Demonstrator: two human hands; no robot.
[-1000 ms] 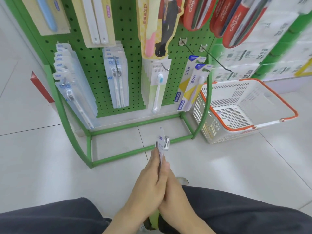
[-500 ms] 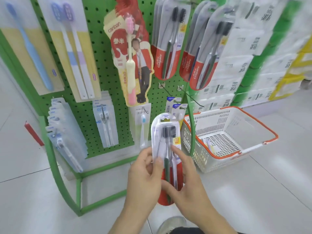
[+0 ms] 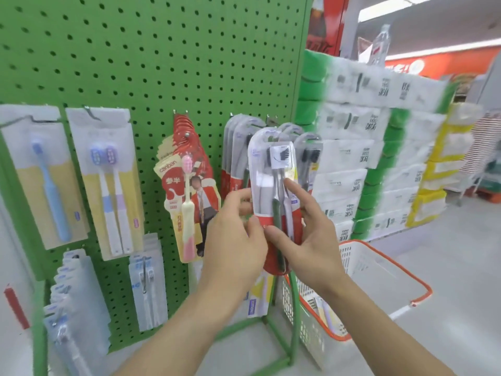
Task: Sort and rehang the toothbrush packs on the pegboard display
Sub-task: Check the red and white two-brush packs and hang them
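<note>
Holding a toothbrush pack up at the pegboard's right edge

Both hands carry one pack (image 3: 273,191) upright before the hung red packs (image 3: 234,158) near the pegboard (image 3: 168,63) right edge. Left hand (image 3: 235,240) has its grip pinched on the pack's left edge; right hand (image 3: 311,240) has its grip round the right edge, forefinger laid on the front. Bare pegboard spreads above. A basket (image 3: 379,267) sits on the floor at lower right.
</note>
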